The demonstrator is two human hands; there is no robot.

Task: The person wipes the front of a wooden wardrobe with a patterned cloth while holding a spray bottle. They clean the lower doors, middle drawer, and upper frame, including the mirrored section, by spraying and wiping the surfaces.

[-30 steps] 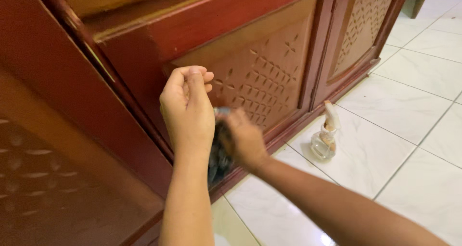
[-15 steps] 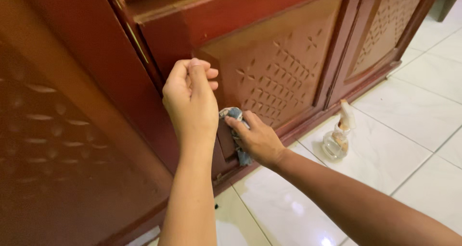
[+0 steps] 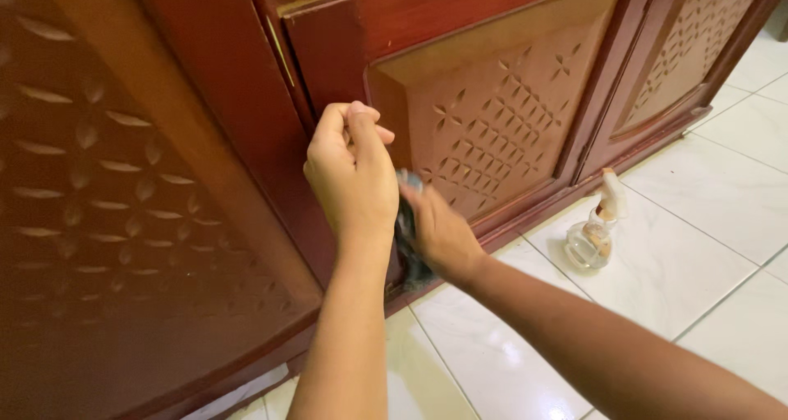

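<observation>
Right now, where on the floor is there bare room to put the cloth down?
Bare white tile floor lies right of the spray bottle, and more sits below the right hand, toward the camera. It is crowded at the cabinet door edge, where the left hand grips and the dark cloth presses.

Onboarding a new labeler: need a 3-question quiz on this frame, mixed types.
1. True or false: the spray bottle stands on the tiled floor, apart from both hands.
2. What does the right hand press against the carved cabinet door?
A. a dark cloth
B. a brush
C. a sponge
3. Fill in: the left hand grips the door's ____ edge.

Key: 1 true; 2 A; 3 left
</observation>
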